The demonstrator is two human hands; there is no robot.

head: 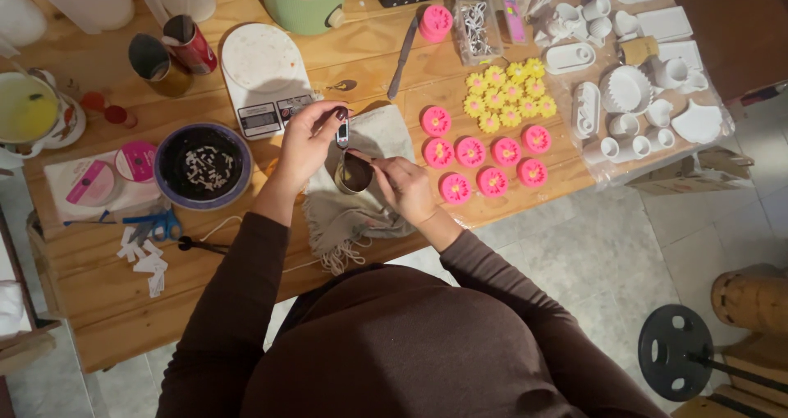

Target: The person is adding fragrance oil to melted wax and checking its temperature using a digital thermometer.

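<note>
- Wooden table (107,303) fills my view, with a beige fringed cloth (345,213) lying at its near edge under both hands.
- My left hand (308,143) pinches a small digital thermometer (342,132) between thumb and fingertips, holding it upright above a small metal cup (355,174).
- My right hand (404,186) grips that cup's rim with thumb and fingers closed on it – the cup stands on the cloth, dark liquid inside.
- White kitchen scale (264,77) sits just beyond the left hand; a dark bowl (203,165) of small white pieces lies further left.
- Pink flower shapes (484,159) and yellow ones (509,96) sit in rows to the right, near white moulds (640,98).
- Blue scissors (156,223) rest by the near left edge.
</note>
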